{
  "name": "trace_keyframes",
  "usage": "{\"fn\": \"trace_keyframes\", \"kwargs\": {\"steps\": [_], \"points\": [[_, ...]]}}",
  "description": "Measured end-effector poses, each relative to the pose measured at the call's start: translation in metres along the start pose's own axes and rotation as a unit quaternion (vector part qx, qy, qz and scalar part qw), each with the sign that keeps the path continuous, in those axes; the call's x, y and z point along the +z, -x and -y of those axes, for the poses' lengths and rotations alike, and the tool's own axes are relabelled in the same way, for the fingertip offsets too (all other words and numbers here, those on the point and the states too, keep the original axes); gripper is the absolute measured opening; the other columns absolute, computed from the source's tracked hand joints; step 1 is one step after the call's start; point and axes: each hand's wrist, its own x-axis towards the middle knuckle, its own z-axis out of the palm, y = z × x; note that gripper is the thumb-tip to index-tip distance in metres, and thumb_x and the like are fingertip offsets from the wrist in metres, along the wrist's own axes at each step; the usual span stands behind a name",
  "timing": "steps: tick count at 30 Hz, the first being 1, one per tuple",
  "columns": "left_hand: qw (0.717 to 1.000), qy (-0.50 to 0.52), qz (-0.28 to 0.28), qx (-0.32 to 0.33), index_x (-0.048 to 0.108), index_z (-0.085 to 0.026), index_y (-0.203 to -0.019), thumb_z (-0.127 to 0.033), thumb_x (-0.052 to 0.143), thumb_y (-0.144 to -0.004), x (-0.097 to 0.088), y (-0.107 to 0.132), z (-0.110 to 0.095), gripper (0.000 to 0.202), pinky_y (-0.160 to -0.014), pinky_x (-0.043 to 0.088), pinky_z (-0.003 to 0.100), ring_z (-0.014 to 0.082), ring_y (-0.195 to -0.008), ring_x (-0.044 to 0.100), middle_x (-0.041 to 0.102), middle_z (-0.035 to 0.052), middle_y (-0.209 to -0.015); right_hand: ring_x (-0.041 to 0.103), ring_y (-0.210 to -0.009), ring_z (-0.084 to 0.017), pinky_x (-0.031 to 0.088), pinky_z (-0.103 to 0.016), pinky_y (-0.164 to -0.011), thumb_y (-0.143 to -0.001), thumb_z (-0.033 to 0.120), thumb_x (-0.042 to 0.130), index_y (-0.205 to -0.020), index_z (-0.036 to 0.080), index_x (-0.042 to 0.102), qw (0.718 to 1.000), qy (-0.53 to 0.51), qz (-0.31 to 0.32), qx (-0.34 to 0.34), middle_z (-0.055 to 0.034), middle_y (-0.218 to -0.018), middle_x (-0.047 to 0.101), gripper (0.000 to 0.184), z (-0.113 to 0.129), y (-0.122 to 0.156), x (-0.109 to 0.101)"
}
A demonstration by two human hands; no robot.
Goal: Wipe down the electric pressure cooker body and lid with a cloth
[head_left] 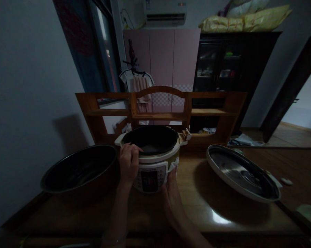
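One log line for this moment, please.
Electric cooker: open | Left hand: at its rim | Right hand: white cloth or tissue against its body | Dark pan: beside cooker

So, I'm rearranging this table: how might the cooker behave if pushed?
The cooker probably won't tip easily, being broad and upright. Its bulky body suggests some weight. The glossy table might let it slide, though its underside is hidden.

the left hand [128, 162] sits higher, fingers [131, 149] bent, the right hand [173, 191] lower, fingers straighter, both forearms [119, 212] stretched forward.
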Motion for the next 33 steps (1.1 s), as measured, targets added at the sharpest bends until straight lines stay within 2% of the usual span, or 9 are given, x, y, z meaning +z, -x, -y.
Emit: {"fn": "trace_keyframes", "kwargs": {"steps": [6,12,21,26,33], "points": [[1.000,0.006,0.000,-0.002,0.061,-0.024,-0.075,-0.035,0.030,-0.103,-0.001,0.000,-0.003,0.044,-0.108,0.037,0.040,0.0222,-0.101,0.058,0.065,0.0035,-0.084,-0.003,-0.155,-0.027,0.011,-0.058,-0.125,-0.105,0.052,0.032,-0.161,0.028,-0.006,1.000,-0.010,-0.007,-0.002,-0.0020,-0.168,-0.009,0.072,0.006,-0.016,-0.010],[1.000,0.007,0.001,-0.003,0.061,-0.024,-0.075,-0.035,0.030,-0.103,-0.001,0.000,-0.002,0.044,-0.108,0.036,0.040,0.0222,-0.102,0.058,0.066,0.0036,-0.084,-0.006,-0.155,-0.025,0.008,-0.057,-0.125,-0.105,0.054,0.031,-0.161,0.031,-0.007,0.999,0.002,-0.023,-0.033,0.0006,-0.168,-0.010,0.071,0.010,-0.035,-0.021],[1.000,0.004,-0.002,-0.003,0.062,-0.023,-0.075,-0.034,0.030,-0.103,0.000,0.000,0.000,0.044,-0.109,0.036,0.038,0.0215,-0.104,0.057,0.065,0.0034,-0.085,-0.007,-0.155,-0.023,0.004,-0.053,-0.126,-0.105,0.055,0.030,-0.161,0.031,-0.006,0.998,-0.014,-0.005,-0.059,0.0039,-0.168,-0.011,0.070,0.022,-0.060,-0.045],[1.000,0.010,-0.007,0.005,0.062,-0.023,-0.074,-0.033,0.031,-0.102,0.000,0.000,0.000,0.043,-0.108,0.036,0.038,0.0206,-0.101,0.058,0.065,0.0027,-0.084,-0.007,-0.155,-0.023,0.004,-0.053,-0.126,-0.105,0.055,0.030,-0.160,0.034,-0.007,0.998,-0.032,-0.008,-0.058,0.0060,-0.168,-0.011,0.069,0.022,-0.063,-0.046],[1.000,0.012,-0.011,0.000,0.062,-0.023,-0.074,-0.034,0.032,-0.102,0.001,0.000,0.000,0.043,-0.108,0.037,0.038,0.0212,-0.103,0.057,0.066,0.0029,-0.085,-0.007,-0.155,-0.023,0.004,-0.054,-0.126,-0.105,0.055,0.032,-0.160,0.035,-0.006,0.999,-0.033,-0.002,-0.030,0.0069,-0.168,-0.009,0.070,0.013,-0.050,-0.035]]}}
